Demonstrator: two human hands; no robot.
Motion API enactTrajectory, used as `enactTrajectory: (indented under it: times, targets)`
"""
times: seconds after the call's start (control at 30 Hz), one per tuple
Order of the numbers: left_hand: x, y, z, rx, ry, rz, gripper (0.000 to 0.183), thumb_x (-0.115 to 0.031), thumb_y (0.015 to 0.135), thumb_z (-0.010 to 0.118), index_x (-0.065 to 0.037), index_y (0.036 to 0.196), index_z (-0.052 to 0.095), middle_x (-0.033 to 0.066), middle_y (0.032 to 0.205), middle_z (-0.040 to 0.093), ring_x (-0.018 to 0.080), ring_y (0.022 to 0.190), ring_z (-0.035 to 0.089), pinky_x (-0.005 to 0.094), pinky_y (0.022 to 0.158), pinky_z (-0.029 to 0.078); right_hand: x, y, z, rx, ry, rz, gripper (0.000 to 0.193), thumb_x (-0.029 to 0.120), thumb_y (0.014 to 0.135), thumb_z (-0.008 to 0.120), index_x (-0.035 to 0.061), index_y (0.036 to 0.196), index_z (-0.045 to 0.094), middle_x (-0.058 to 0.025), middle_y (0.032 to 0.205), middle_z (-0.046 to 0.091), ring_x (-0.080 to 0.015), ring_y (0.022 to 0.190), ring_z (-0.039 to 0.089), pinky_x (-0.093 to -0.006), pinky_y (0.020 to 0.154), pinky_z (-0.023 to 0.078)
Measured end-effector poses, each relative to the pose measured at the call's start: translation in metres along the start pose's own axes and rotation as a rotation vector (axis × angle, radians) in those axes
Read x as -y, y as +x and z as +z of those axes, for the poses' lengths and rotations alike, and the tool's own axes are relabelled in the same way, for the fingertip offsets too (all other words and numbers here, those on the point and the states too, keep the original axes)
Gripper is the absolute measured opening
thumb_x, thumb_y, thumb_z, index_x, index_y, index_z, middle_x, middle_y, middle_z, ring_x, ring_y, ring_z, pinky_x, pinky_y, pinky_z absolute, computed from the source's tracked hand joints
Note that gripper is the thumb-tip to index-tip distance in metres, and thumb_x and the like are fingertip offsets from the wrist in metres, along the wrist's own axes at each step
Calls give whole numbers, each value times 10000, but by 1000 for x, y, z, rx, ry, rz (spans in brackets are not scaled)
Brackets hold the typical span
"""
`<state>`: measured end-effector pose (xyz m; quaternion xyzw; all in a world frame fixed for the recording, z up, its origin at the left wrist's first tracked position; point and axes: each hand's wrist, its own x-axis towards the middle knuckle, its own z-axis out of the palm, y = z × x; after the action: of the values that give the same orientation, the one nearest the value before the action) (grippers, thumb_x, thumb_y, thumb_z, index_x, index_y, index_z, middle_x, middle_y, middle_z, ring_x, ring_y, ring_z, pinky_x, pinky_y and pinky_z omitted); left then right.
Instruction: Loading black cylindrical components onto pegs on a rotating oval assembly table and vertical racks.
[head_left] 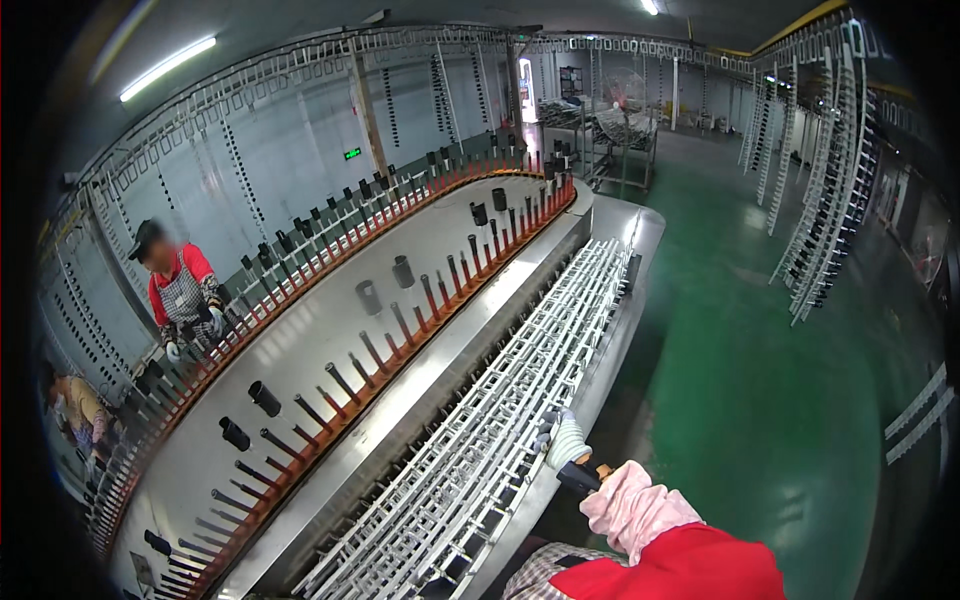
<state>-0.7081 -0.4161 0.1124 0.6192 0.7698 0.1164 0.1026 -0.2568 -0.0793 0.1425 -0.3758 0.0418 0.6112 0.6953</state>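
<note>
My right hand [566,440], in a pale glove with grey fingertips, is at the right edge of a stack of long white racks [470,430]. Its fingers curl at an outer rack bar. Around the wrist sit a dark block-like piece [578,476] and a small orange-brown piece. The racks are ladder-like bars with many short prongs, lying lengthwise on a metal table [600,370]. Dark small parts show between the lower bars. My left hand is out of view.
Left of the racks runs an oval conveyor [330,300] edged with upright spindles, several carrying black tubes [264,398]. Two people stand at its far left side, one in a red top [190,290]. White racks [825,190] hang at the right above the green floor [740,400].
</note>
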Motion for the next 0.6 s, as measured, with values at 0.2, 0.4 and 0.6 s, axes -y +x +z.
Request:
enactTrajectory:
  times: [0.2,0.4,0.6]
  targets:
    - [-43,-11,-60,-11,24,12,368,-323,860,553,-70,1127,566,202,1101,567,370,1056,484,474,937,358,-34,26,-42,91,81,128,416,474,913,344,90,845,490,-21,550,428,-187,384,376,-366,376,370]
    - [33,40,-37,-153,20,95,353,-338,869,565,-63,1090,585,197,1156,551,353,1075,482,449,965,352,-88,53,-42,253,-116,10,434,457,883,426,55,1011,526,-114,765,581,-248,602,531,-392,526,451]
    - [73,52,0,-81,-24,141,273,-319,709,716,-169,936,690,124,858,650,302,849,588,428,784,436,-82,15,-66,245,-184,141,353,471,891,382,148,833,513,-20,675,511,-186,631,497,-321,576,440]
